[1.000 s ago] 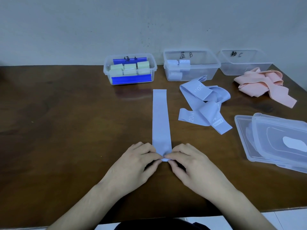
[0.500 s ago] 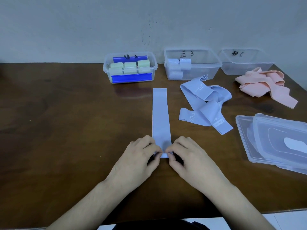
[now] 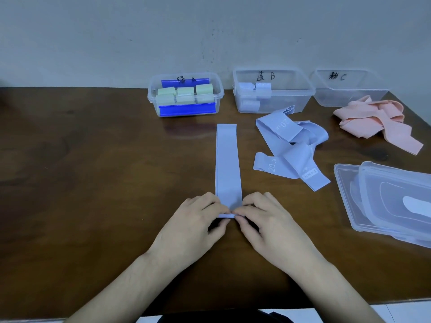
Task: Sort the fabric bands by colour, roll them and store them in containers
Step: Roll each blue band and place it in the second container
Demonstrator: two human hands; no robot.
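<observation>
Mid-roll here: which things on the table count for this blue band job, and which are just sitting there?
In the job:
- flat blue band, near end pinched by left hand and right hand
- loose blue bands
- container B, holding blue rolls

Lying about for now:
- green-roll container
- container C
- pink bands
- lids

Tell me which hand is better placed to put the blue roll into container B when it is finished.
Probably the right hand: container B stands ahead on its side of the flat blue band. The left hand would have to cross over.
</observation>
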